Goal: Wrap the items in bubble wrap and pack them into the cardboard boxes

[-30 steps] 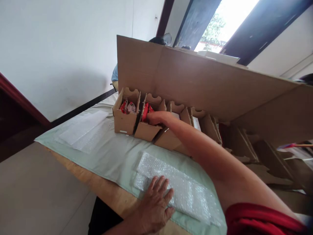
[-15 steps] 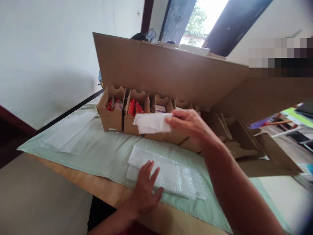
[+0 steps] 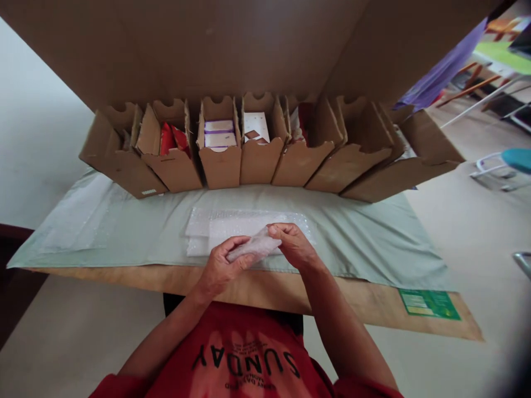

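My left hand (image 3: 226,264) and my right hand (image 3: 296,246) together hold a thin, whitish translucent packing piece (image 3: 256,246), folded or crumpled between them. The fingers of my left hand wrap round its lower left end, and my right hand pinches the upper right end. Whether anything is inside it, I cannot tell. Just beneath and behind my hands lie flat sheets of bubble wrap (image 3: 199,222) on the pale green cloth (image 3: 344,237). A paler white area shows on top of the bubble wrap, partly hidden by my hands.
Beyond the bubble wrap stands a row of several cardboard bins (image 3: 219,168), some with red packets (image 3: 172,138) or white boxes (image 3: 256,126) inside. A tall cardboard panel (image 3: 232,50) rises behind them. Thin white sheets (image 3: 78,215) lie at left. The wooden table edge (image 3: 360,304) is close to me.
The view has swung downward and to the right. My left hand has lifted off the bubble wrap and now grips the white piece, which my right hand has brought nearer to my body.
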Available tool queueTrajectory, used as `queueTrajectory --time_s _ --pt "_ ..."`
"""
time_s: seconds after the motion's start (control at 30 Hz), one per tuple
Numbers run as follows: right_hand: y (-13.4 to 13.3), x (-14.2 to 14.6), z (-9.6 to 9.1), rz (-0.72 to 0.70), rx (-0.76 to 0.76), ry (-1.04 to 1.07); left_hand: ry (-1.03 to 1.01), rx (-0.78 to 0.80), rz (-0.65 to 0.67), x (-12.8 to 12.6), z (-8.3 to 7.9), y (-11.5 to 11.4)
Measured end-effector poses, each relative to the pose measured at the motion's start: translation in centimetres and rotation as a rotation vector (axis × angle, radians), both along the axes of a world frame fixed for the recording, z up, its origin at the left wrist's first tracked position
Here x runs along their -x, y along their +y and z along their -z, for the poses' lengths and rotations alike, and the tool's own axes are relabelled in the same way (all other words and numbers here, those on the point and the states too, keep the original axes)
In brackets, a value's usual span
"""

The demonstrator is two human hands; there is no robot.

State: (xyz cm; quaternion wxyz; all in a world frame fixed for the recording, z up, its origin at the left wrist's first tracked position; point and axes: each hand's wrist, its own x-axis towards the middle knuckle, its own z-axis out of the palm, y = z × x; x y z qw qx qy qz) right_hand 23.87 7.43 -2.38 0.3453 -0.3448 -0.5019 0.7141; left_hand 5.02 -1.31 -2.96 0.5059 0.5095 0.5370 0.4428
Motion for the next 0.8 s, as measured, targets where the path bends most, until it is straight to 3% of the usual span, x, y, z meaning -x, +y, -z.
queueTrajectory --time_s 0.07,0.17,0.3,0.43,0.5,0.57,0.7,0.73,0.8 --pt "0.0 -0.5 0.4 0.048 -0.026 0.014 -0.222 0.147 0.063 0.0 0.0 0.2" --pt "0.0 -1.2 0.5 0.034 -0.069 0.012 -0.410 0.228 0.138 0.2 -0.2 0.2" --pt "-0.1 -1.3 -0.2 -0.101 -0.099 -0.023 -0.350 0.260 0.140 0.0 -0.9 -0.2" --pt "-0.3 -0.9 -0.7 -0.090 -0.071 -0.119 -0.300 0.194 0.119 -0.4 -1.4 -0.7" --pt "-0.2 -0.9 -0.8 -0.084 -0.083 -0.130 -0.365 0.239 0.017 -0.5 -1.3 -0.7" --pt "0.1 -1.3 -0.8 -0.003 -0.137 -0.132 -0.437 0.270 -0.168 -0.4 -1.1 -0.5" --pt "-0.2 -3.4 -1.0 0.400 -0.252 -0.153 -0.469 0.205 -0.468 0.3 -1.1 0.2" --pt "-0.7 -3.8 -1.1 0.412 -0.264 -0.147 -0.469 0.192 -0.514 0.4 -1.2 0.3" --pt "-2.2 -4.2 -1.4 0.298 -0.313 -0.154 -0.476 0.175 -0.597 0.5 -1.5 0.5"
